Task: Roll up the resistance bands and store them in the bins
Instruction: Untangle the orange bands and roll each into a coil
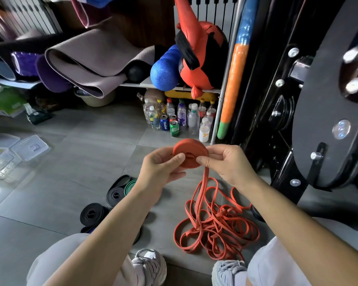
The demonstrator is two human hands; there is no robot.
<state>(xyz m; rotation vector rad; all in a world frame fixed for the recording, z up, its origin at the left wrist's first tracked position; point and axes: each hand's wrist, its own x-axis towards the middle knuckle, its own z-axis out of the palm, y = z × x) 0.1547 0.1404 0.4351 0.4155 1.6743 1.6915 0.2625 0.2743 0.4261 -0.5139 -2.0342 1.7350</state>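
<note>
Bare floor (74,162) left; machine frame (298,120) blocks right.

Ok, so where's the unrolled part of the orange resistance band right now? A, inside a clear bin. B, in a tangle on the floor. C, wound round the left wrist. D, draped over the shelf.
B: the loose orange band lies tangled on the grey tile floor, with strands rising to the orange roll that the left hand and right hand pinch.
</note>
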